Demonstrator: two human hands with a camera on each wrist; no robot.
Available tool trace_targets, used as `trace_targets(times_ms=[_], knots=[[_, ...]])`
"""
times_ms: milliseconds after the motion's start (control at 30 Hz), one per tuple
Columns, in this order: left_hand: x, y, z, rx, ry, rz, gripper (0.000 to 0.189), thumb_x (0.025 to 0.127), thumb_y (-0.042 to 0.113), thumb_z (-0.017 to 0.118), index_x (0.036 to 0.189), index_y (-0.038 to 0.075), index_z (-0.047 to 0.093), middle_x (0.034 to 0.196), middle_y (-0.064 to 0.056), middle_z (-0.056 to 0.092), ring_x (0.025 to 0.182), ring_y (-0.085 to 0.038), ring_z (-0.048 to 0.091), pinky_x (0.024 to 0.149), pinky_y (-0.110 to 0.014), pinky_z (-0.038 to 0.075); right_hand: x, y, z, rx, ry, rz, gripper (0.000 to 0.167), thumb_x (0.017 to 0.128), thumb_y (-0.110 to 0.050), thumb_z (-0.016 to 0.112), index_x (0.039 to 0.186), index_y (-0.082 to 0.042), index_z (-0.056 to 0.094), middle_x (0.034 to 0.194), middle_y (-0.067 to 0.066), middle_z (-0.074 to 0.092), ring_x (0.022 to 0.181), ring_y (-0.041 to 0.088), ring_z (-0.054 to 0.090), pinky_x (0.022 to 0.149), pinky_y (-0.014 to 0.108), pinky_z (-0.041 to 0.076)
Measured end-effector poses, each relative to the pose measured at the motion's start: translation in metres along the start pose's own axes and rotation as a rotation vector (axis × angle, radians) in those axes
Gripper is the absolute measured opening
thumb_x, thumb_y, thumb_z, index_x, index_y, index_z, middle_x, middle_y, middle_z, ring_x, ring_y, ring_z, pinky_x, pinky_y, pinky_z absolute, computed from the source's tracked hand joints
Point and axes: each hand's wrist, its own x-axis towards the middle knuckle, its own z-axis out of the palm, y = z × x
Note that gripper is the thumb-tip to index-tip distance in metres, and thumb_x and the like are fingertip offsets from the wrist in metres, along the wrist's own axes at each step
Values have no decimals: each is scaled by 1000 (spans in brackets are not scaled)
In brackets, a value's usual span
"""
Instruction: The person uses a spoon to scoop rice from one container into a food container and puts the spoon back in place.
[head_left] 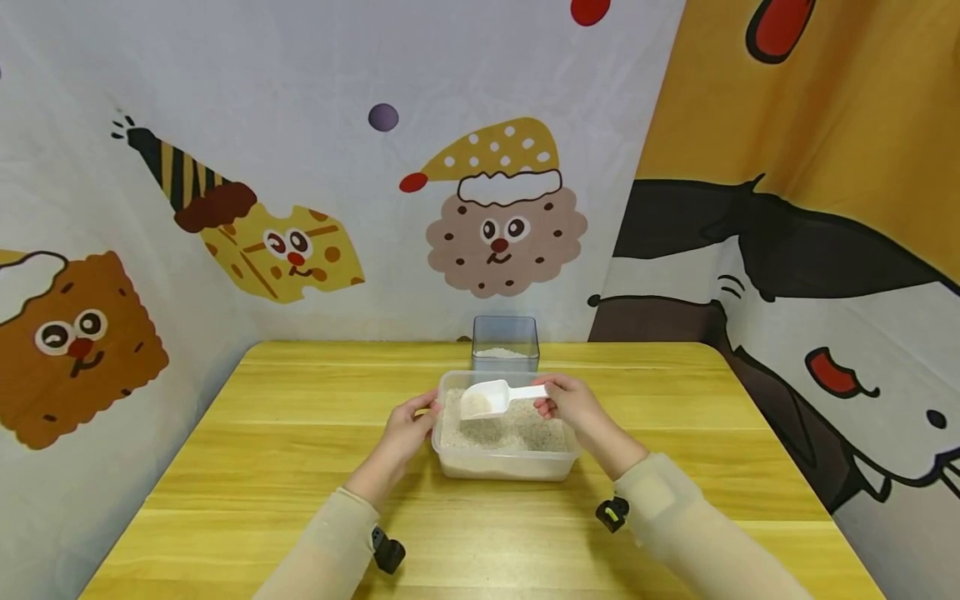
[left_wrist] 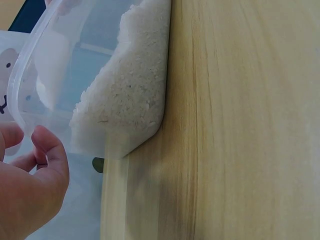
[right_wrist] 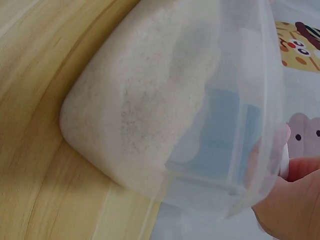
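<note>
A clear plastic tub (head_left: pixel 506 465) stands on the table, partly filled with rice (left_wrist: pixel 125 90). My left hand (head_left: pixel 407 429) grips the tub's left rim; in the left wrist view, that hand (left_wrist: pixel 37 185) has thumb and fingers at the rim's corner. My right hand (head_left: pixel 573 408) holds a white scoop (head_left: pixel 498 398) by its handle, level above the tub, with some rice in its bowl. In the right wrist view, the tub wall (right_wrist: pixel 200 195) partly covers the right hand (right_wrist: pixel 287 200), and the scoop's bowl is seen only dimly through the plastic.
Right behind the tub stands a bluish see-through square container (head_left: pixel 505 333) with some white grains inside. The wooden table (head_left: pixel 300 467) ends at a printed cloth backdrop (head_left: pixel 322 150) on the far side and left. Black wrist cameras sit on both sleeves.
</note>
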Motion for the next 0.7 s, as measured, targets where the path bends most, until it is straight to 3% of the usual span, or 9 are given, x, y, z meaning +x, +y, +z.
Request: trace_targets(times_ms=[700], knots=[[0,1,0,-10,-16,-11,43,98,17,52,139,5,47,121,-10,48,106,-23,54,79,-27,49,-3,-8,-38,111,18,36,36,104,-10,29,128,13,43,71,-5,58,64,5,52,62,17,46]])
